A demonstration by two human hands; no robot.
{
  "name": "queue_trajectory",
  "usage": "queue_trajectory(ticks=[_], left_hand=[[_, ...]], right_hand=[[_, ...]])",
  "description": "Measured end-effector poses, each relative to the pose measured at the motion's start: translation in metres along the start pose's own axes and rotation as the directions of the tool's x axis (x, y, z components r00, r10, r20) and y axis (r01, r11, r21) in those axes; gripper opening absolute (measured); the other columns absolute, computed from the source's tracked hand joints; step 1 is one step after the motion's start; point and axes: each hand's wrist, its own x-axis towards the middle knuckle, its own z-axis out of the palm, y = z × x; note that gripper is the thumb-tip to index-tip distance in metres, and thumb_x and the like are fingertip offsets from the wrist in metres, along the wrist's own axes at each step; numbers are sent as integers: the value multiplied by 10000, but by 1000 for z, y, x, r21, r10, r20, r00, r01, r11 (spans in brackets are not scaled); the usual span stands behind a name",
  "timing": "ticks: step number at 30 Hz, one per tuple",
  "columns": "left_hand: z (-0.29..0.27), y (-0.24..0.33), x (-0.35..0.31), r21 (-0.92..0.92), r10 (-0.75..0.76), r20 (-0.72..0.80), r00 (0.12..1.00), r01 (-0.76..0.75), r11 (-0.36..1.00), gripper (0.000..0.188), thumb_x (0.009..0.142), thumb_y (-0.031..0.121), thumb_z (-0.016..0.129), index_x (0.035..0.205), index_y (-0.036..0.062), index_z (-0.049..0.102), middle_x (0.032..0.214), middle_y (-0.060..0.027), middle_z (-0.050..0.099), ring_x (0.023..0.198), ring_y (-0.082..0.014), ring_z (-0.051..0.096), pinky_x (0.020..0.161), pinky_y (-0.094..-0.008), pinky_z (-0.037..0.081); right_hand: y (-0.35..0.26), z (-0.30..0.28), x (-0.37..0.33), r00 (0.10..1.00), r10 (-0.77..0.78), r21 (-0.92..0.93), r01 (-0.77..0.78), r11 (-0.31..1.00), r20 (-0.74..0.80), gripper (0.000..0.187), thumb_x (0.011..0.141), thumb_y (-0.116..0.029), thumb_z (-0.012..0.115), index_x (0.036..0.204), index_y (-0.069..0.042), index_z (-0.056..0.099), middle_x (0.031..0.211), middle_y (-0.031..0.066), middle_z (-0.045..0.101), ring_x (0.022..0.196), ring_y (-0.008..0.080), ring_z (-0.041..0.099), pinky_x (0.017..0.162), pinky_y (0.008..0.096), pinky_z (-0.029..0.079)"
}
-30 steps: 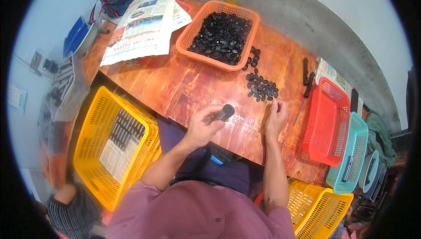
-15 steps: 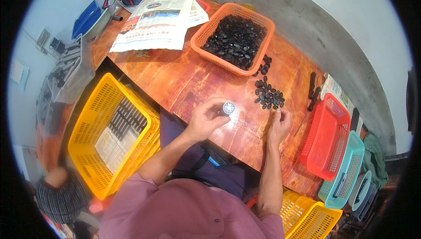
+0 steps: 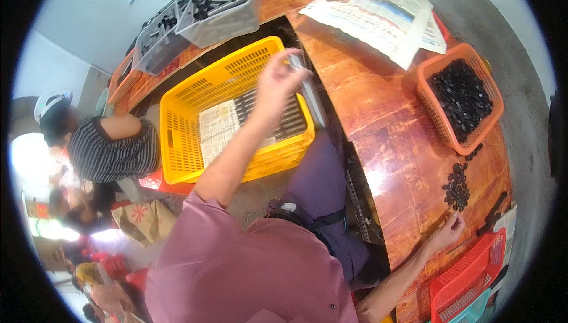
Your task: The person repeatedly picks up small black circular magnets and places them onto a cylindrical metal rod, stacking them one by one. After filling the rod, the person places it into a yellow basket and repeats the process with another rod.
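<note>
My left hand (image 3: pixel 278 86) is raised over the right rim of a yellow plastic crate (image 3: pixel 195 77). Its curled fingers appear to grip the top end of a silver-grey tube (image 3: pixel 313 101), which slants down beside the crate; blur softens the grip. Inside the crate, dark tubes (image 3: pixel 290 116) lie side by side on newspaper (image 3: pixel 218 130). My right hand (image 3: pixel 448 232) rests on the table with thumb and fingers pinched, at the near end of a loose cluster of small black oval pieces (image 3: pixel 456 188). Whatever sits in that pinch is too small to make out.
An orange basket (image 3: pixel 435 107) of black pieces stands on the wooden table (image 3: pixel 396 163), with newspaper (image 3: pixel 378 15) beyond. Red (image 3: pixel 467 272) and green baskets (image 3: pixel 473 308) are at the right. Clear bins (image 3: pixel 222 27) hold tubes. A person in a striped shirt (image 3: pixel 112 151) is at the left.
The view has swung left. My left hand has moved from above the table to over the yellow crate, carrying the round-ended tube. My right hand stays by the black pieces.
</note>
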Motion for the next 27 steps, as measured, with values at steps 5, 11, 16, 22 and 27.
queue_trajectory(ticks=[5, 11, 16, 22, 27], left_hand=[[-167, -97, 25, -280, -224, -415, 882, 110, 954, 298, 1019, 128, 603, 1290, 10, 564, 1112, -82, 622, 946, -178, 649, 754, -338, 564], [-321, -250, 10, -137, -487, -702, 520, 572, 809, 207, 994, 138, 583, 1114, -28, 613, 938, -127, 649, 720, -212, 641, 538, -363, 526], [-339, -299, 6, -359, -549, -810, 204, 568, 741, 238, 954, 127, 550, 1119, -34, 613, 926, -162, 656, 653, -259, 638, 454, -375, 498], [-333, -376, -5, -660, -730, -671, 132, 343, 668, 337, 976, 35, 521, 1309, -14, 533, 1218, -230, 603, 961, -370, 664, 703, -492, 616], [-352, -409, -21, -691, -769, -637, 50, 405, 598, 184, 1047, 117, 470, 1098, -1, 602, 1024, -178, 658, 797, -301, 669, 601, -409, 619]], right_hand=[[-10, 5, 2, 997, -21, -109, 30, 994, 78, 257, 1039, -208, 629, 1030, 48, 653, 958, 80, 659, 898, 183, 599, 849, 322, 489], [-15, 6, 5, 995, -9, -210, 30, 977, 100, 234, 1021, -180, 661, 1016, 53, 671, 945, 94, 657, 885, 194, 589, 832, 333, 500], [-8, 1, 10, 996, -35, -319, 61, 946, 87, 248, 1024, -196, 657, 1018, 51, 676, 945, 95, 667, 877, 199, 596, 834, 339, 500], [-23, 7, 5, 995, -42, -413, 78, 907, 95, 292, 1041, -243, 630, 1042, 44, 683, 952, 104, 671, 885, 207, 608, 832, 344, 503], [-25, 12, 5, 993, -41, -479, 91, 873, 114, 310, 1033, -261, 641, 1060, 45, 685, 977, 117, 683, 900, 222, 622, 838, 351, 509]])
